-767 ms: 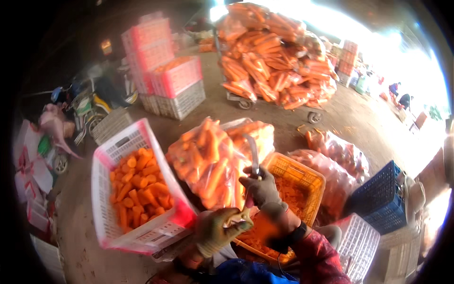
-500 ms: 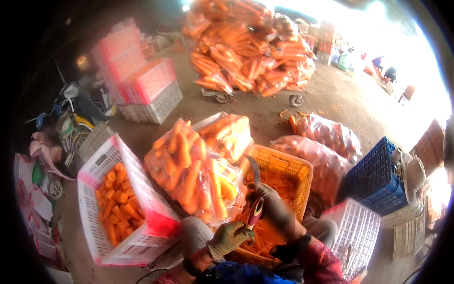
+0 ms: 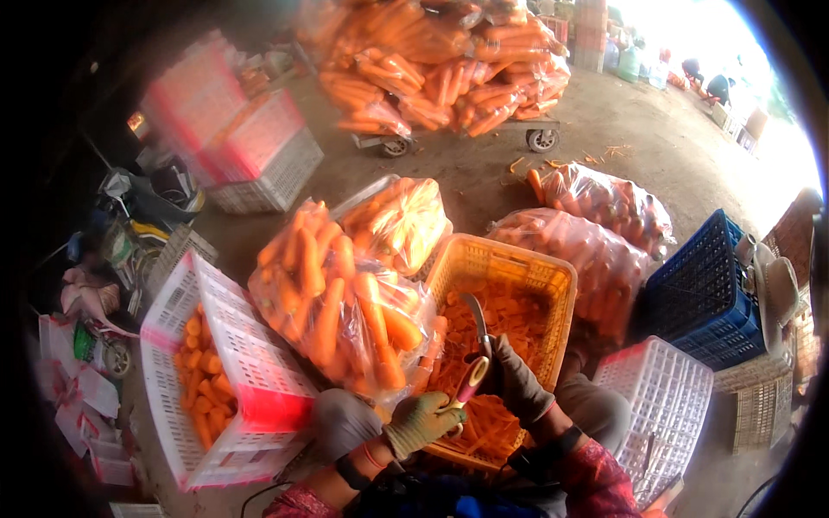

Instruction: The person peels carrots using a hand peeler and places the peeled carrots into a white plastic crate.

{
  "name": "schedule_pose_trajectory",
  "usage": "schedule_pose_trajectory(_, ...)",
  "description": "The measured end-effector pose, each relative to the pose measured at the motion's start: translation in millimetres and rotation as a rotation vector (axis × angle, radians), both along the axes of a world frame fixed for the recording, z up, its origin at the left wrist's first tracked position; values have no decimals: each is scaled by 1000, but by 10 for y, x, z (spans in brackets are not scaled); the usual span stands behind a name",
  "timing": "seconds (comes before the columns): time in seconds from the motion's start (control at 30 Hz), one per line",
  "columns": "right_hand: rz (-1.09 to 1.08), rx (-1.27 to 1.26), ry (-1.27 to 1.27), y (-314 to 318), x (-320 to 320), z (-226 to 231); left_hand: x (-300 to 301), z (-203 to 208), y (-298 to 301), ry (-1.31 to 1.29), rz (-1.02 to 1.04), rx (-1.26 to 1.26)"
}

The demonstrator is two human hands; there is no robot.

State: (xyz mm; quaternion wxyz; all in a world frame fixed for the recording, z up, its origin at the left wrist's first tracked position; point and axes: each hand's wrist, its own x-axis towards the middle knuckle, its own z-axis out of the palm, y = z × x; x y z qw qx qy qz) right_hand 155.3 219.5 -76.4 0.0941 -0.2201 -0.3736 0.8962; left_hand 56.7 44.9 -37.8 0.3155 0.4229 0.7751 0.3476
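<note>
A curved knife points up and away from me over the orange crate, its hooked metal blade joined to a red and cream handle. My left hand, in a greenish work glove, is closed round the handle's lower end. In a dark glove, my right hand closes against the knife where blade meets handle; its fingertips are partly hidden. Orange carrot peelings fill much of the crate below. Just left of the crate, a clear plastic bag of carrots leans near my knee.
A white and pink crate of cut carrots stands at left. Further bagged carrots lie beyond the orange crate. At right are a blue crate and a white crate. A cart piled with bagged carrots stands ahead.
The view has shifted slightly. My right hand, blurred before, is now steadier and lower beside the handle, and more of the curved blade shows. My left hand keeps its hold.
</note>
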Motion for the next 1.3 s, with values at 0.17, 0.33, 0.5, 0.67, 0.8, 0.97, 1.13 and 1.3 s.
schedule_pose_trajectory(0.17,-35,199,-216,-64,-69,236,94,-106,163,259,-166,92)
schedule_pose_trajectory(0.33,-222,145,-207,-77,-41,69,130,-198,251,171,-157,51)
schedule_pose_trajectory(0.5,-320,239,-238,111,-7,-225,159,-280,419,-199,-168,107)
schedule_pose_trajectory(0.67,-548,153,-160,572,71,-123,-420,-883,474,-589,335,285)
schedule_pose_trajectory(0.8,-630,128,-248,690,89,-14,-988,-2143,308,-155,328,-212)
schedule_pose_trajectory(0.97,-624,-15,-224,711,157,-80,-687,-2552,368,78,623,-528)
schedule_pose_trajectory(1.13,-604,35,-297,686,168,-135,-576,-2728,447,212,530,-681)
schedule_pose_trajectory(1.3,-544,213,-325,611,141,-71,-563,-2630,446,112,576,-498)
